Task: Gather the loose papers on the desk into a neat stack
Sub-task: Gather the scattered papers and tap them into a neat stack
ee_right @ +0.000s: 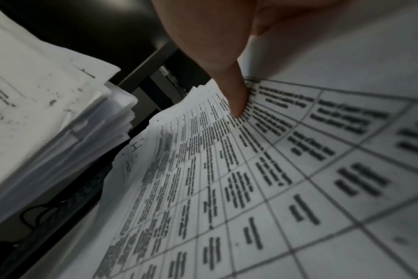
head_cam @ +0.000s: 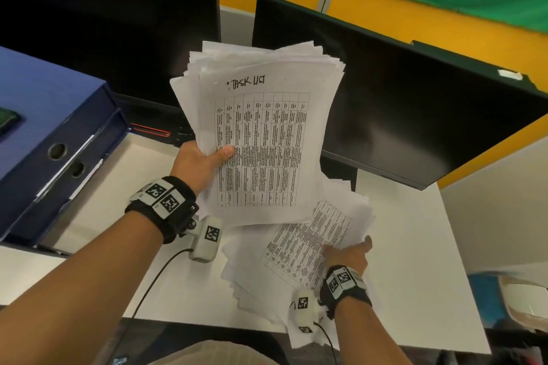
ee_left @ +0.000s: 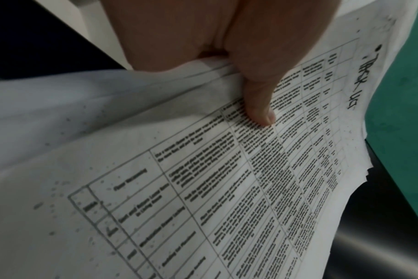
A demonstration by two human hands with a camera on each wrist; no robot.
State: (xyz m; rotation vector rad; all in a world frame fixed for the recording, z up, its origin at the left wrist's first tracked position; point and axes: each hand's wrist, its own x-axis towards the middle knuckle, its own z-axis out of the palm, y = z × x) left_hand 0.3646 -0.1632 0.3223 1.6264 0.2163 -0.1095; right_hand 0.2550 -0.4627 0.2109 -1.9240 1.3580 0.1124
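Observation:
My left hand [head_cam: 204, 157] holds a thick bundle of printed sheets [head_cam: 261, 127] raised above the desk, thumb on the top page headed "TASK LIST", fingers hidden behind. In the left wrist view the thumb [ee_left: 258, 105] presses on that page's table [ee_left: 203, 188]. A second loose pile of papers [head_cam: 296, 249] lies fanned out on the white desk [head_cam: 415, 246] below. My right hand [head_cam: 350, 252] grips this pile's right edge; in the right wrist view the thumb [ee_right: 234, 98] sits on its top sheet [ee_right: 274, 179], fingers underneath. The raised bundle's edge [ee_right: 48, 122] shows at left there.
Two dark monitors [head_cam: 400, 98] stand at the back of the desk. Blue binders [head_cam: 59, 133] lie stacked at the left. A monitor base [head_cam: 338, 172] sits just behind the lower pile. Bare desk surface lies right of the papers.

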